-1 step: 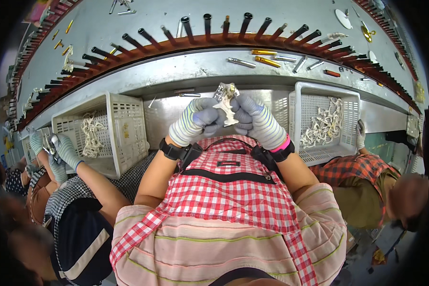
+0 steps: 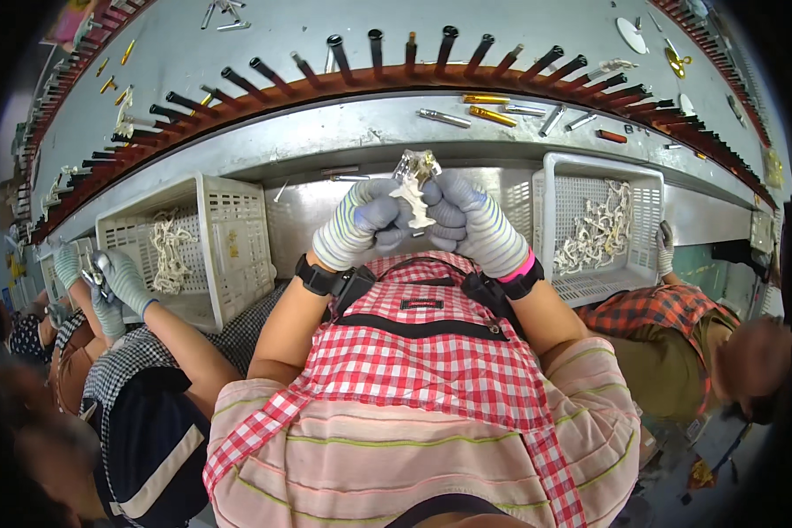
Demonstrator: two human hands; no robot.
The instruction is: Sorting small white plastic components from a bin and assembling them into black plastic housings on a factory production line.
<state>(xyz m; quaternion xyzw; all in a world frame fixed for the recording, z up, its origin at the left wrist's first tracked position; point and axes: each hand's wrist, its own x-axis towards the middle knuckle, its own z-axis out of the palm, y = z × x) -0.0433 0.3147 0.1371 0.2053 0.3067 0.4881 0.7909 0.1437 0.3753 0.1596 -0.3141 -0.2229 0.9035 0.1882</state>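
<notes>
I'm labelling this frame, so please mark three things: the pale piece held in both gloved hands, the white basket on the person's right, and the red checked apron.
pale piece (image 2: 411,195), head view, on its whitish middle.
white basket (image 2: 561,176), head view, on its left rim.
red checked apron (image 2: 414,370), head view, on the chest panel.

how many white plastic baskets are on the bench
3: one basket left of the gloved hands, one basket to their right, and a partly hidden one at far left. More may be hidden.

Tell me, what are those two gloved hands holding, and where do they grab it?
A small pale piece, pinched at its lower end between left hand and right hand.
</notes>
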